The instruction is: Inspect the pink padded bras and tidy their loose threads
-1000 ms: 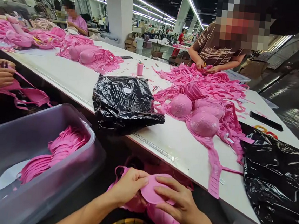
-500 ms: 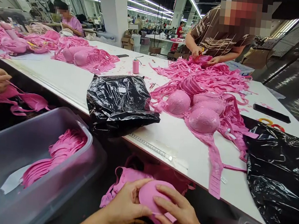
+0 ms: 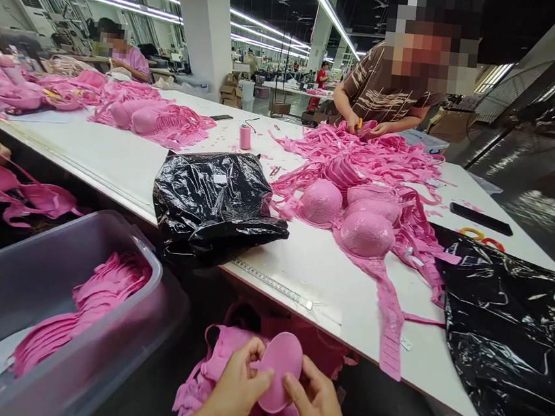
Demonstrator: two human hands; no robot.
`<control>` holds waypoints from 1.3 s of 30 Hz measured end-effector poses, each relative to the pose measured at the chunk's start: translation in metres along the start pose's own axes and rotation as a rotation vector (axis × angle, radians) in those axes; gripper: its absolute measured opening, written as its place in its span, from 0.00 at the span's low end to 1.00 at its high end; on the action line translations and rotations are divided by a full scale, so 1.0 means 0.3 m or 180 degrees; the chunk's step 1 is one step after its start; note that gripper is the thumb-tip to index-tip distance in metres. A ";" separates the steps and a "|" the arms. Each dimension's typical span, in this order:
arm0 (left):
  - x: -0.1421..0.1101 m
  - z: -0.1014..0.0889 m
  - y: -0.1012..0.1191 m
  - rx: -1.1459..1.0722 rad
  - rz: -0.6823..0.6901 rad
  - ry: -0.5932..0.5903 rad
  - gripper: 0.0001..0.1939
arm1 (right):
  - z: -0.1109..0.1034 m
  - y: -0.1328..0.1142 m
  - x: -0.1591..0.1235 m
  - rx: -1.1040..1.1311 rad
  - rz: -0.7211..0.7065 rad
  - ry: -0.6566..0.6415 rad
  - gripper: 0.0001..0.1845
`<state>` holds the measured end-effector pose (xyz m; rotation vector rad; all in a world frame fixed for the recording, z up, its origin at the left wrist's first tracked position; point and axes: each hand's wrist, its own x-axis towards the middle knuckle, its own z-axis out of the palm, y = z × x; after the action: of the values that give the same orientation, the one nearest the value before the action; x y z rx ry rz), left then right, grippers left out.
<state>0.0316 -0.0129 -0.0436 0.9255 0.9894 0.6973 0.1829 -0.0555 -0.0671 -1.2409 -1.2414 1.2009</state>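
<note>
Between my two hands is an oval pink bra pad (image 3: 283, 359), tilted up with its smooth face toward me. My left hand (image 3: 238, 387) pinches its left edge between thumb and fingers. On the opposite edge, my right hand (image 3: 318, 405) grips it the same way, thumb on the face and fingers behind. Pink bras (image 3: 217, 356) with straps and lace lie below and behind my hands, under the table edge; part of them is hidden by the hands.
A grey plastic bin (image 3: 152, 287) at left holds stacked pink pads (image 3: 85, 310). On the white table (image 3: 301, 263) lie a black plastic bag (image 3: 214, 195), finished bras (image 3: 366, 233) and a thread spool (image 3: 245, 136). Another black bag (image 3: 505, 334) drapes at right. Co-workers' hands (image 3: 359, 125) handle bras across the table.
The pad has turned from lying flatter under my right fingers to standing up between both hands. My right hand has shifted to its right edge. The camera view has shifted slightly.
</note>
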 end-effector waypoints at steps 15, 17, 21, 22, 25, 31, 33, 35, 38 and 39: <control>0.047 -0.015 -0.029 0.0650 -0.0493 -0.0146 0.15 | -0.033 -0.008 -0.004 -0.1897 -0.0890 0.0034 0.19; 0.048 -0.011 -0.031 0.0257 -0.0528 0.0084 0.17 | -0.037 0.004 -0.015 -0.2204 -0.1412 -0.0002 0.23; 0.043 0.004 -0.011 -0.0733 -0.0737 -0.0009 0.19 | -0.046 0.028 -0.023 -0.2396 -0.2091 -0.0111 0.16; 0.041 0.007 -0.006 -0.0861 -0.0808 -0.0111 0.18 | -0.049 0.035 -0.022 -0.2346 -0.2181 -0.0088 0.16; 0.039 0.004 0.002 -0.0923 -0.0973 -0.0303 0.17 | -0.059 0.047 -0.016 -0.2097 -0.2288 -0.0108 0.13; 0.032 -0.015 -0.016 -0.0788 -0.0968 -0.0487 0.22 | -0.079 0.024 -0.019 -0.2001 -0.1960 -0.0616 0.10; 0.021 -0.012 -0.032 -0.0769 -0.1122 -0.0423 0.22 | -0.072 0.026 -0.031 -0.1931 -0.1837 -0.0559 0.09; 0.009 -0.006 -0.048 -0.0741 -0.1144 -0.0267 0.23 | -0.053 0.038 -0.046 -0.1800 -0.1657 -0.0321 0.08; -0.004 0.001 -0.067 -0.0637 -0.0999 -0.0221 0.26 | -0.019 0.059 -0.072 -0.1662 -0.1300 0.0243 0.07; -0.006 0.002 -0.071 -0.0587 -0.0949 -0.0244 0.27 | -0.009 0.065 -0.080 -0.1659 -0.1193 0.0417 0.07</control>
<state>0.0333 -0.0243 -0.0616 0.6224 0.9529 0.4879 0.1866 -0.0795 -0.0864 -1.3457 -1.6590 0.5294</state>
